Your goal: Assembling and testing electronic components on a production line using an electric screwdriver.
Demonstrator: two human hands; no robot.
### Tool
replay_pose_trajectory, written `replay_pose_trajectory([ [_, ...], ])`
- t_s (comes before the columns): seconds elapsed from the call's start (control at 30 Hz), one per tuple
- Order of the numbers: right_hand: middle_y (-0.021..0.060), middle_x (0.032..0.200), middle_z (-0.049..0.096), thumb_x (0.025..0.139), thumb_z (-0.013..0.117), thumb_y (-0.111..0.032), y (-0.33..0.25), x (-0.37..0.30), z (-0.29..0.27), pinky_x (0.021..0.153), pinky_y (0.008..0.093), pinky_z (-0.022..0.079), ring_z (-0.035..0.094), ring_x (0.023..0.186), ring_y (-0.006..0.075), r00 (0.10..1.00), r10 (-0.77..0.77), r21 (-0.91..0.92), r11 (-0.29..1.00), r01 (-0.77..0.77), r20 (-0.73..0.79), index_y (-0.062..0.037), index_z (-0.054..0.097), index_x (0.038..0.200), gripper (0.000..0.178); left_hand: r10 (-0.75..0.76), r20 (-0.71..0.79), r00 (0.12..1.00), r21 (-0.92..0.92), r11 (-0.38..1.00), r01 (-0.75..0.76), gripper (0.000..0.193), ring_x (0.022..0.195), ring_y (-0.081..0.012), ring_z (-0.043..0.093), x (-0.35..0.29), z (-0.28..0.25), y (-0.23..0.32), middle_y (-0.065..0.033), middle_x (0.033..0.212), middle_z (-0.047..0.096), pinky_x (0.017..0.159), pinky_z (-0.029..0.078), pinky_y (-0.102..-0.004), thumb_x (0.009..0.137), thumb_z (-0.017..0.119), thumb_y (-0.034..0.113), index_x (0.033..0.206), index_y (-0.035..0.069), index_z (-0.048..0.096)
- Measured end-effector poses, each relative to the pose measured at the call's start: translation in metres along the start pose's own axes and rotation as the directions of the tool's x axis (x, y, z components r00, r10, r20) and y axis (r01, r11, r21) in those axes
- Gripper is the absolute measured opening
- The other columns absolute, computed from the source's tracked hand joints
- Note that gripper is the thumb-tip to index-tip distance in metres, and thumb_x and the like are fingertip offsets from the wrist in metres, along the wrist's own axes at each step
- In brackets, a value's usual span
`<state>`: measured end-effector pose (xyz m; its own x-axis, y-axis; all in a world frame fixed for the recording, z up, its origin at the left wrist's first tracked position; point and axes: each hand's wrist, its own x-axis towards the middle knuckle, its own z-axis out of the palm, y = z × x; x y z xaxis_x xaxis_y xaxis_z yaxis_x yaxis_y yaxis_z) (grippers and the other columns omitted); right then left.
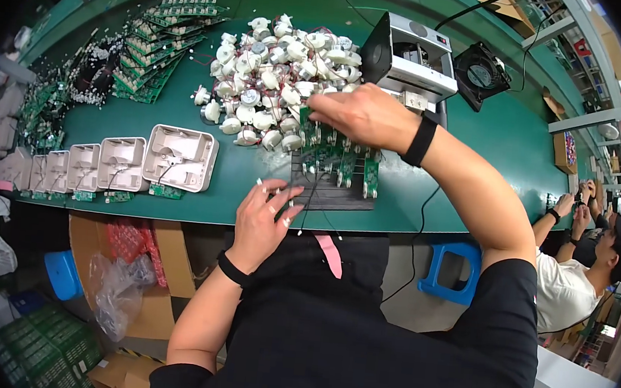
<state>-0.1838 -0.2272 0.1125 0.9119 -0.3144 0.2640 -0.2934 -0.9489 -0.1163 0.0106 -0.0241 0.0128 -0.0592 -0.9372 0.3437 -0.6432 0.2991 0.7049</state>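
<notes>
My right hand [363, 114] reaches over a dark ridged tray [336, 201], its thumb and fingers pinched at the top of a small green circuit board [307, 125]. More green boards [370, 177] stand in that tray, with thin black wires trailing toward me. Near the tray's left front corner is my left hand [261, 223], fingers spread beside the wires, apparently holding nothing. White bits show at its fingertips; whether they are finger covers or wire ends is unclear. Just beyond the tray lies a heap of white round motor-like parts with red wires [269, 78].
White plastic housings [179, 159] line the bench's left front edge. Stacked board panels [156, 48] and a dark wire bundle [96, 72] lie behind them. A metal-framed device [413, 58] and black fan [480, 74] stand back right. Another person [578, 283] works at far right.
</notes>
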Motion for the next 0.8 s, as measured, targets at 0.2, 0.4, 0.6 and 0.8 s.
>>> replay_pose_trajectory([
  [0.2,0.0138,0.076,0.065,0.101,0.061,-0.022,-0.012,0.005,-0.032,0.057,0.0485,0.051,0.065,0.066,0.0388,0.993,0.021,0.146,0.989,-0.003,-0.119,-0.0095,0.057,0.105,0.013,-0.276,0.055,0.96,-0.394,0.877,0.275,0.031,0.098,-0.0225,0.068,0.018,-0.02,-0.007,-0.009,0.117,0.067,0.087,0.054,-0.0349,0.089,0.072,0.003,0.12,-0.001,0.068],
  [0.4,0.014,0.072,0.062,0.098,0.066,-0.016,-0.022,0.022,-0.068,0.059,0.0464,0.051,0.065,0.067,0.0374,0.997,0.02,0.433,0.901,0.014,-0.075,-0.0058,0.061,0.106,0.014,-0.163,0.261,0.952,-0.813,0.494,0.307,0.034,0.108,-0.0139,0.063,0.087,-0.057,0.011,-0.0068,0.12,0.068,0.094,0.05,-0.0304,0.096,0.069,0.005,0.127,-0.002,0.061],
  [0.6,0.0145,0.072,0.063,0.099,0.064,-0.016,-0.03,0.033,-0.054,0.06,0.0477,0.051,0.065,0.066,0.0384,0.998,0.008,0.291,0.957,0.011,-0.066,-0.0047,0.059,0.102,0.013,-0.102,0.528,0.843,-0.774,0.349,0.528,0.033,0.106,-0.0104,0.06,0.096,-0.034,0.021,-0.0053,0.119,0.067,0.095,0.05,-0.0307,0.099,0.067,0.01,0.13,-0.001,0.06],
  [0.8,0.0143,0.071,0.063,0.098,0.063,-0.018,-0.035,0.023,-0.05,0.055,0.0491,0.05,0.064,0.063,0.0386,0.992,-0.039,0.143,0.988,0.057,-0.123,-0.0058,0.055,0.098,0.015,-0.368,0.51,0.777,-0.626,0.46,0.629,0.036,0.107,-0.0144,0.064,0.105,-0.032,0.024,-0.0083,0.119,0.068,0.096,0.052,-0.0323,0.099,0.067,0.011,0.131,-0.003,0.058],
])
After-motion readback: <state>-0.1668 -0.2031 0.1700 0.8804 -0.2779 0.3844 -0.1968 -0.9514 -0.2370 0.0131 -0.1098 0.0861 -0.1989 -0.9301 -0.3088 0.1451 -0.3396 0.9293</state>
